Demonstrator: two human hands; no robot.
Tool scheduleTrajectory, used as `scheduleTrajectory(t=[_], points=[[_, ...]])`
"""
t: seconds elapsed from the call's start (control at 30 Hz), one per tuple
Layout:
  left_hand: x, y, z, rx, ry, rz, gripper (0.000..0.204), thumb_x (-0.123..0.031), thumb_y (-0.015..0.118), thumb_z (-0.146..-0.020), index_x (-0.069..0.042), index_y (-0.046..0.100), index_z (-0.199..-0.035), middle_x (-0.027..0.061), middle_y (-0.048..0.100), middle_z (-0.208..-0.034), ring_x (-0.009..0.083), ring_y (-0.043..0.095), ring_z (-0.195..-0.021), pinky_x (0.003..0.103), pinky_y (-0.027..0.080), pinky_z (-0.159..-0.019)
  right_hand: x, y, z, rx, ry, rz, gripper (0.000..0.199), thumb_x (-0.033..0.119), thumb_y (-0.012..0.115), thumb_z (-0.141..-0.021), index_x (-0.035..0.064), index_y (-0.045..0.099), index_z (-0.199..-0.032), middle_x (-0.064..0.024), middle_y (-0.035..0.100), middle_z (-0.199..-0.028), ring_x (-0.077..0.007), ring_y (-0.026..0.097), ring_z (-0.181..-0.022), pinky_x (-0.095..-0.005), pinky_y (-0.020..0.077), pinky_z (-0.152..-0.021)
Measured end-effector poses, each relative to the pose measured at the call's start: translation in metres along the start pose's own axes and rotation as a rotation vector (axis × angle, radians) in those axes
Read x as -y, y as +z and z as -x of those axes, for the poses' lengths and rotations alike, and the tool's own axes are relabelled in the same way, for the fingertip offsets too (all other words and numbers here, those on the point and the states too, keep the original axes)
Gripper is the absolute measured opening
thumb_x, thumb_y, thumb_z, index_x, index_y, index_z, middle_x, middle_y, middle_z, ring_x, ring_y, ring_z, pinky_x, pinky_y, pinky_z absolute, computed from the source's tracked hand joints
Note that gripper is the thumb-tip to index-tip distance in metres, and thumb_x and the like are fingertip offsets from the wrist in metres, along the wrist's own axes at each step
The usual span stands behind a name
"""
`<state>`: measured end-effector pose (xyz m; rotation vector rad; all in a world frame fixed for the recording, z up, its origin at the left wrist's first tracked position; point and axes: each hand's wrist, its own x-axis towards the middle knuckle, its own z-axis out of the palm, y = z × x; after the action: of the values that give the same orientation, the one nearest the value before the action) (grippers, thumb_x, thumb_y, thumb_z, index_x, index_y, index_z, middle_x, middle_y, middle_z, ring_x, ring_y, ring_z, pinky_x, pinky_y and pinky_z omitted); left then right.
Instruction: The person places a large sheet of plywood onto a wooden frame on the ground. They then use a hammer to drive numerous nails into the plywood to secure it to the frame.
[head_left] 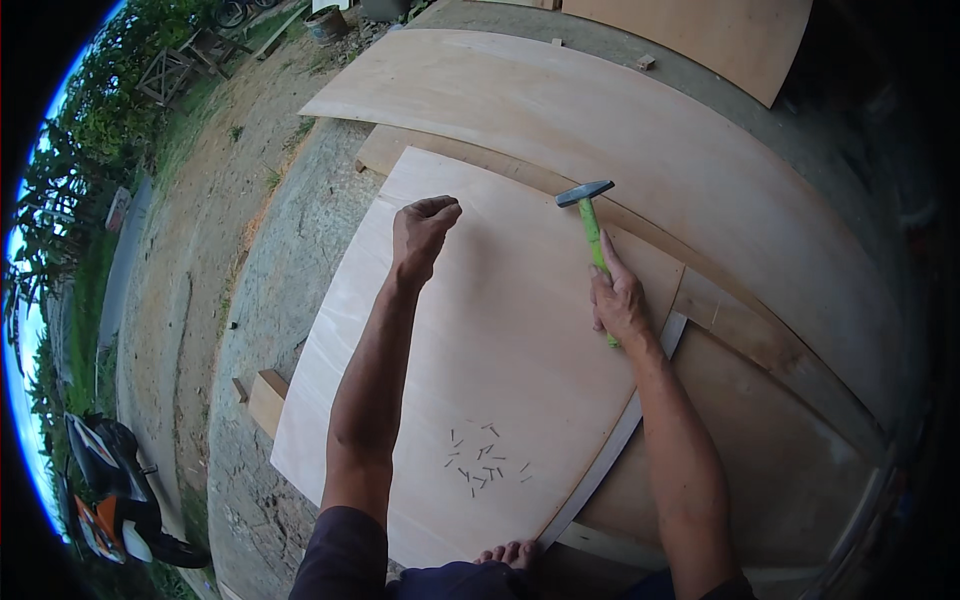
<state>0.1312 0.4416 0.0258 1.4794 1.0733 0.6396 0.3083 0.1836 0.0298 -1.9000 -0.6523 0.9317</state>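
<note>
My right hand (622, 303) is wrapped round the green handle of a hammer (590, 215), its dark metal head pointing away from me above the right side of a pale plywood sheet (380, 300). Over the far left part of that sheet, my left hand (425, 232) is closed with its fingertips pinched together. Whatever lies between those fingers, if anything, is too small to make out. A loose scatter of several nails (485, 465) lies on the plywood close to me, between my forearms.
A larger plywood sheet (560, 100) curves across the far side, with another panel (710, 40) beyond. A wooden frame strip (740, 320) runs along the right. My bare foot (508, 553) is at the near edge. A motorcycle (120, 500) stands at left on the ground.
</note>
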Motion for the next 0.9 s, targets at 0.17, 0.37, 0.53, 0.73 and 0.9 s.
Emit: scheduleTrajectory(t=[0.17, 0.37, 0.53, 0.73, 0.9], points=[[0.01, 0.028, -0.054, -0.103, 0.051, 0.066, 0.032, -0.013, 0.075, -0.085, 0.007, 0.072, -0.111, 0.0117, 0.073, -0.093, 0.0161, 0.066, -0.082, 0.028, 0.053, -0.074, 0.0, 0.0, 0.001, -0.02, -0.017, -0.054, 0.061, 0.016, 0.049, -0.104, 0.0246, 0.027, -0.16, -0.0004, 0.048, -0.061, -0.011, 0.046, -0.043, -0.0321, 0.0469, -0.041], [0.019, 0.052, -0.073, -0.222, 0.245, -0.207, 0.026, -0.017, 0.067, -0.092, -0.002, 0.073, -0.113, 0.0111, 0.076, -0.103, 0.0203, 0.07, -0.095, 0.032, 0.053, -0.089, -0.005, 0.002, -0.002, -0.023, -0.048, -0.048, 0.061, 0.016, 0.05, -0.104, 0.0234, 0.028, -0.16, 0.0002, 0.048, -0.061, -0.0105, 0.046, -0.043, -0.0314, 0.0455, -0.04], [0.011, 0.067, -0.068, -0.29, 0.211, -0.389, 0.027, -0.019, 0.064, -0.092, -0.006, 0.068, -0.116, 0.0125, 0.075, -0.107, 0.0288, 0.07, -0.1, 0.038, 0.052, -0.09, -0.006, 0.006, -0.004, -0.055, -0.057, 0.0, 0.062, 0.016, 0.052, -0.103, 0.0201, 0.028, -0.16, -0.0066, 0.053, -0.064, -0.0164, 0.053, -0.048, -0.0376, 0.0487, -0.046], [0.014, 0.069, -0.067, -0.288, 0.262, -0.459, 0.035, -0.016, 0.065, -0.09, -0.008, 0.054, -0.122, 0.0111, 0.074, -0.104, 0.0301, 0.069, -0.093, 0.042, 0.052, -0.085, 0.028, 0.023, -0.031, -0.094, -0.335, 0.316, 0.065, 0.009, 0.05, -0.1, 0.0078, 0.023, -0.159, -0.0249, 0.065, -0.079, -0.039, 0.067, -0.073, -0.0496, 0.0527, -0.069], [0.021, 0.071, -0.069, -0.301, 0.323, -0.427, 0.034, -0.013, 0.065, -0.089, -0.006, 0.054, -0.12, 0.0123, 0.072, -0.097, 0.0301, 0.07, -0.089, 0.042, 0.053, -0.081, 0.066, 0.043, -0.065, 0.019, -0.368, 0.482, 0.067, 0.009, 0.052, -0.098, 0.0087, 0.023, -0.158, -0.0275, 0.068, -0.09, -0.0429, 0.068, -0.083, -0.0515, 0.0537, -0.075]])
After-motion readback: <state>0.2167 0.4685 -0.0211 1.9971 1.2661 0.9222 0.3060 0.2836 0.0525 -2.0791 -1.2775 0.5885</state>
